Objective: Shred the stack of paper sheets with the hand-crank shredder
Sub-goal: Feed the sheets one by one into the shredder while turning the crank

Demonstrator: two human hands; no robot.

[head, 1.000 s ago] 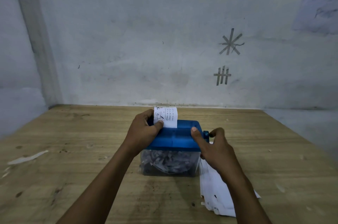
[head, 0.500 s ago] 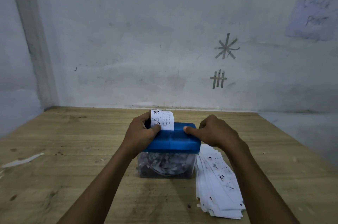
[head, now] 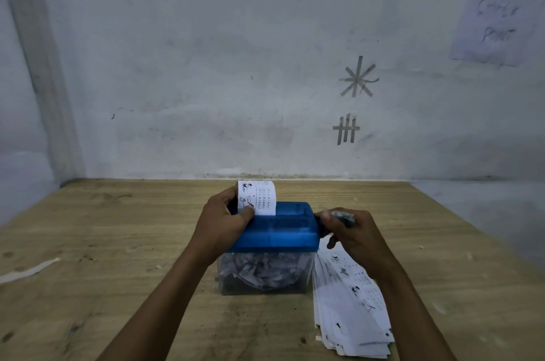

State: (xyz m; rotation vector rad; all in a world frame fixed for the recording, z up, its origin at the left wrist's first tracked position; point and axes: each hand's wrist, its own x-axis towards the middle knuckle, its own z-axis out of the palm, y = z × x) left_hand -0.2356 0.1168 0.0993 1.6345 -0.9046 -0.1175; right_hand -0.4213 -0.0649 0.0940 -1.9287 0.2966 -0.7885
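A small shredder with a blue top (head: 280,228) stands mid-table on a clear bin (head: 265,275) full of paper shreds. A narrow printed paper strip (head: 257,197) sticks up from the slot at the top's left. My left hand (head: 224,220) grips the shredder's left end, thumb against the strip's lower edge. My right hand (head: 351,235) holds the dark crank handle (head: 342,217) at the shredder's right side. A fanned stack of printed paper strips (head: 351,310) lies on the table just right of the bin, partly under my right forearm.
The wooden table (head: 118,257) meets a pale wall at the back. A white paper scrap (head: 29,270) lies near the left edge. Tape marks (head: 358,78) and a paper note (head: 498,24) are stuck on the wall.
My right hand has moved round at the shredder's right side, from the top's edge to gripping the crank. The strip in the slot stays about the same height. The view tilted slightly.
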